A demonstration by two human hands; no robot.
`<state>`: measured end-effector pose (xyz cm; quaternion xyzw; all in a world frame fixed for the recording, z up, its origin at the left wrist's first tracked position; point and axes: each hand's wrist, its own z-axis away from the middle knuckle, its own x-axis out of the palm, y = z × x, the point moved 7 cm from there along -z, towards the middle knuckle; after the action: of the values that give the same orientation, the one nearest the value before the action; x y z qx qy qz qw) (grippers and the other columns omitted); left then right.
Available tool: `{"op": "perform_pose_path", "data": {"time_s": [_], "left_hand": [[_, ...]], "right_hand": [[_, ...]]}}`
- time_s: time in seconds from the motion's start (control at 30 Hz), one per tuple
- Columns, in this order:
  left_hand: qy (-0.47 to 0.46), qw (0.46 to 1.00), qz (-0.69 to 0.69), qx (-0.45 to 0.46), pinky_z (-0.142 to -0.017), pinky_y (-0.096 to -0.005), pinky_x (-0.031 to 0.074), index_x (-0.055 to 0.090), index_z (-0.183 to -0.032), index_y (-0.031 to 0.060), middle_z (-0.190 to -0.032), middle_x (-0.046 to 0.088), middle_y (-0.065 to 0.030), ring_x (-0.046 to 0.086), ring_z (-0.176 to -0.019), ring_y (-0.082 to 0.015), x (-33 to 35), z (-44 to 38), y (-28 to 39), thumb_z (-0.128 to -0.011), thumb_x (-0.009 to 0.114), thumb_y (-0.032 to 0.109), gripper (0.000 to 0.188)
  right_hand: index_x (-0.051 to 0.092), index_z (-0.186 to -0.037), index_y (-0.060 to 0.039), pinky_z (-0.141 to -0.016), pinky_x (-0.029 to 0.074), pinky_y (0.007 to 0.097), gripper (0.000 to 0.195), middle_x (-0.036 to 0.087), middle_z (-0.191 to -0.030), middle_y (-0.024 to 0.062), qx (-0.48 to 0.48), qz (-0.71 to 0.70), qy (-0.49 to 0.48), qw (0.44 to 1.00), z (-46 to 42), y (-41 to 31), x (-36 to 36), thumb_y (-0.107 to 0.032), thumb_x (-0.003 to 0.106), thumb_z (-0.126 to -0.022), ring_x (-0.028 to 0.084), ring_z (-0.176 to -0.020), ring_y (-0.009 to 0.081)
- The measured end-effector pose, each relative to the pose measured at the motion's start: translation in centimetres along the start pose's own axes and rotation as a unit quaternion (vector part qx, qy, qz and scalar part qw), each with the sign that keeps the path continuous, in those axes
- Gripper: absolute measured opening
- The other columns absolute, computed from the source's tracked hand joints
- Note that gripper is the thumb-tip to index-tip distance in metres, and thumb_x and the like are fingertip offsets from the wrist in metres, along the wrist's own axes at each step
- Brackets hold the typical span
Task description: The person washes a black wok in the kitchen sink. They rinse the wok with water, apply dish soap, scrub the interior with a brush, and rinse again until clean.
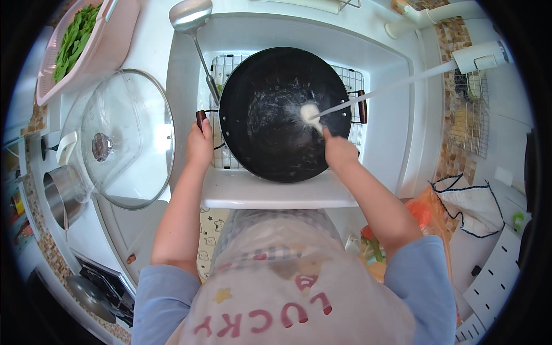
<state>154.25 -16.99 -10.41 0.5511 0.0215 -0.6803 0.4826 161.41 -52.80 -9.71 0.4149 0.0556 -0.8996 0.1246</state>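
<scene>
A black wok [276, 142] with two wooden side handles rests in the white sink [388, 129], on a wire rack. My left hand [199, 144] grips its left handle [201, 120]. Inside the wok, my right hand [340, 151] holds a white, short-handled brush or scrubber [309, 114]. A stream of water [388, 88] from the white faucet [481, 57] strikes the scrubber's head. Some water lies over the wok's bottom. Leaning in the sink's left part is a steel ladle [192, 17], its handle end by the wok rim.
Left of the sink lies a glass lid [129, 142], behind it a pink basket [92, 56] with green leaves [77, 41]. A steel pot [64, 194] stands farther left. At right are an orange plastic bag [424, 215] and a white bag with dark edging [472, 207].
</scene>
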Motion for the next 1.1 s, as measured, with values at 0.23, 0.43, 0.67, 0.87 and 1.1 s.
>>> {"op": "perform_pose_path", "data": {"time_s": [0.23, 0.43, 0.67, 0.87, 1.1], "left_hand": [[-0.011, 1.000, -0.015, -0.004, -0.073, -0.0493, 0.045, 0.054, -0.094, -0.0023, -0.084, 0.063, -0.0249, 0.061, -0.082, -0.0430, 0.2, 0.0, -0.1, -0.097, 0.035, 0.043, 0.049], [0.011, 0.999, 0.020, 0.037, -0.070, -0.0486, 0.045, 0.053, -0.093, -0.0026, -0.079, 0.062, -0.0240, 0.060, -0.077, -0.0423, 0.2, 0.3, 0.0, -0.097, 0.035, 0.041, 0.048], [-0.001, 0.997, 0.069, 0.046, -0.067, -0.0462, 0.045, 0.052, -0.093, -0.0021, -0.077, 0.061, -0.0229, 0.060, -0.074, -0.0402, 0.6, 0.4, -0.2, -0.098, 0.037, 0.041, 0.046], [0.001, 0.996, 0.082, 0.024, -0.067, -0.0456, 0.044, 0.054, -0.093, -0.0022, -0.077, 0.061, -0.0218, 0.060, -0.073, -0.0386, 0.5, 0.2, -0.6, -0.097, 0.039, 0.041, 0.046], [-0.012, 0.997, 0.081, 0.003, -0.064, -0.0436, 0.044, 0.053, -0.090, -0.0020, -0.074, 0.060, -0.0182, 0.059, -0.070, -0.0331, -1.9, 1.3, 4.1, -0.097, 0.040, 0.041, 0.045]], "right_hand": [[0.047, -0.132, -0.0111, -0.064, 0.051, 0.0491, 0.041, 0.066, -0.078, 0.0190, -0.120, -0.106, 0.009, 0.987, 1.6, -7.8, 1.0, -0.014, 0.042, -0.090, 0.065, -0.072, 0.0363], [0.038, -0.139, -0.0158, -0.066, 0.053, 0.0453, 0.051, 0.066, -0.080, 0.0182, 0.056, -0.002, 0.047, 0.997, 1.8, 2.2, 0.6, -0.010, 0.045, -0.088, 0.066, -0.074, 0.0359], [0.054, -0.127, -0.0138, -0.067, 0.049, 0.0420, 0.035, 0.063, -0.079, 0.0215, -0.079, -0.434, 0.185, 0.878, -5.3, -9.3, -0.1, -0.019, 0.051, -0.092, 0.064, -0.075, 0.0371], [0.062, -0.116, -0.0137, -0.072, 0.052, 0.0454, 0.030, 0.067, -0.087, 0.0153, -0.117, -0.133, -0.133, 0.975, 5.9, -4.7, 0.3, -0.022, 0.052, -0.089, 0.065, -0.081, 0.0334], [0.052, -0.126, -0.0173, -0.065, 0.053, 0.0388, 0.037, 0.065, -0.088, 0.0102, -0.068, 0.176, 0.219, 0.957, -2.9, 3.9, -10.9, -0.011, 0.041, -0.091, 0.066, -0.080, 0.0271]]}}
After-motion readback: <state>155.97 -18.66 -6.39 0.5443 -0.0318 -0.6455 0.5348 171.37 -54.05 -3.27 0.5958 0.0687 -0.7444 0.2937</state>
